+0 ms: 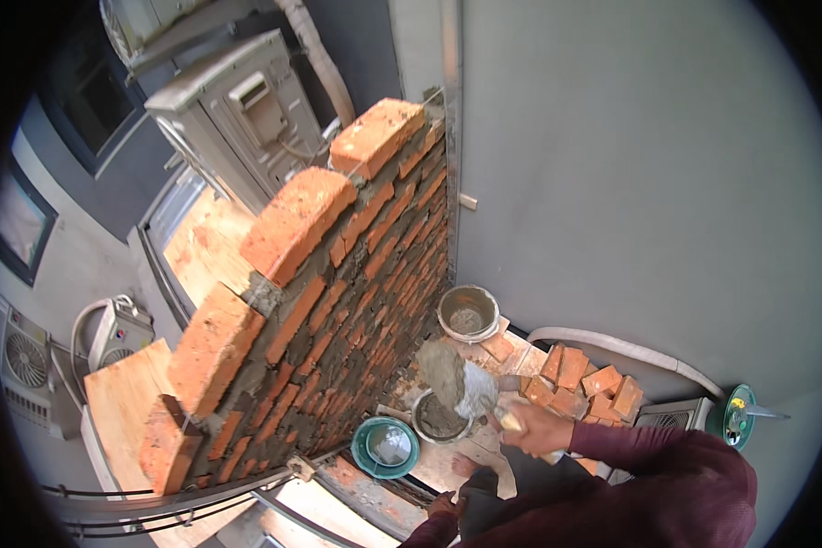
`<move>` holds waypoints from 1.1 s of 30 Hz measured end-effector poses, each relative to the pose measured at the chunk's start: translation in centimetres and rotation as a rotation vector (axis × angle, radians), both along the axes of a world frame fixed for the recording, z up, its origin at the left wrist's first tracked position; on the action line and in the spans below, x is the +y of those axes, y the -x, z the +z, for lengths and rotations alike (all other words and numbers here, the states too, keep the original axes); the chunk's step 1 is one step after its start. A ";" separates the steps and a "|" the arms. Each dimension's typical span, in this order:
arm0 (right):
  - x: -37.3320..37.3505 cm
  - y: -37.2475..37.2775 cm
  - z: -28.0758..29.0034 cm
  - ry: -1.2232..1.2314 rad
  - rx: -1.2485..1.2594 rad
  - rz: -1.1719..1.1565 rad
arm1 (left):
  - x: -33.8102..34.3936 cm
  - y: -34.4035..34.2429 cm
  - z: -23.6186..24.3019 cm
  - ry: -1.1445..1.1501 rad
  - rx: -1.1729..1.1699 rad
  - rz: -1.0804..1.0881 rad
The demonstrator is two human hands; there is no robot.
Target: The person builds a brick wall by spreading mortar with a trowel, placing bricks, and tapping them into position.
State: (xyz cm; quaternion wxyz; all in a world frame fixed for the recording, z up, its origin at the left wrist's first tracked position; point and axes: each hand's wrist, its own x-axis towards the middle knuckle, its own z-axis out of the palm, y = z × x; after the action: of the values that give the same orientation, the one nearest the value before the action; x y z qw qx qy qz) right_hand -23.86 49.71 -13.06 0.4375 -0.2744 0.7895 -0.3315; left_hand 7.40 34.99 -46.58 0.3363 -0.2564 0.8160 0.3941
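My right hand (530, 433) grips the yellowish handle of a trowel (475, 391), its blade heaped with grey mortar (443, 373) over a small bucket of mortar (438, 418). My left hand (444, 504) is low by my dark-clad leg, fingers curled; what they hold, if anything, is hidden. A teal basin (361, 447) with cloudy water sits left of the mortar bucket. On the left rises a red brick wall (374, 265) with grey joints, loose-looking bricks (297, 221) along its top and a thin string beside them. A bare foot (464, 464) shows below the bucket.
A white bucket (468, 332) sits in the corner against a grey wall (648, 164). Several loose bricks (572, 370), a grey hose (630, 343) and a green round container (737, 416) line the right. Air-conditioner units (219, 119), plywood boards (119, 411) and metal railings lie beyond the brick wall.
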 end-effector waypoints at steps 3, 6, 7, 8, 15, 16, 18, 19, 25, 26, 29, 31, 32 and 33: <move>-2.1 4.1 13.2 0.171 -0.166 -0.072 | -3.8 -1.4 2.0 0.116 -0.042 0.080; -7.7 9.8 18.0 0.515 -0.229 -0.042 | -9.1 -4.7 -2.1 0.286 0.042 -0.059; -8.8 12.2 19.2 0.655 -0.260 -0.079 | -9.4 -2.7 -1.5 0.246 0.003 0.039; -10.4 14.7 20.2 0.767 -0.330 -0.139 | -9.9 -1.9 -0.6 0.224 -0.043 0.161; -20.7 28.4 20.4 1.294 -0.885 -0.355 | -10.3 1.9 4.8 0.055 -0.009 0.503; -21.2 31.0 19.2 1.370 -0.976 -0.380 | -10.5 4.0 5.0 0.025 0.000 0.499; -22.1 35.0 17.0 1.401 -1.267 -0.543 | -10.8 6.9 5.4 -0.018 0.006 0.506; -21.9 35.9 15.8 1.399 -1.196 -0.497 | -10.9 7.9 5.7 -0.032 0.007 0.513; -14.1 27.9 12.1 1.235 -0.713 -0.450 | -11.1 10.1 7.3 -0.090 0.001 0.595; -12.2 27.4 11.3 1.157 -0.669 -0.499 | -11.4 10.8 7.4 -0.097 0.010 0.597; -10.1 29.4 6.4 0.806 -0.511 -0.570 | -11.3 11.3 7.7 -0.124 0.006 0.601; -11.1 32.6 3.3 0.734 -0.296 -0.496 | -11.4 11.5 8.5 -0.131 0.000 0.592; -12.0 34.1 2.8 0.760 -0.295 -0.457 | -11.3 11.2 8.9 -0.135 -0.004 0.590; -13.1 35.1 2.2 0.782 -0.303 -0.421 | -11.0 10.8 9.1 -0.135 -0.013 0.582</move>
State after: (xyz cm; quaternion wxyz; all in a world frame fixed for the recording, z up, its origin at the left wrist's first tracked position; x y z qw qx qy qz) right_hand -58.97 36.56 -10.81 0.3348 -0.2009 0.5711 -0.7221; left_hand -3.39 23.95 -37.45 0.2310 -0.4590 0.6780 0.5256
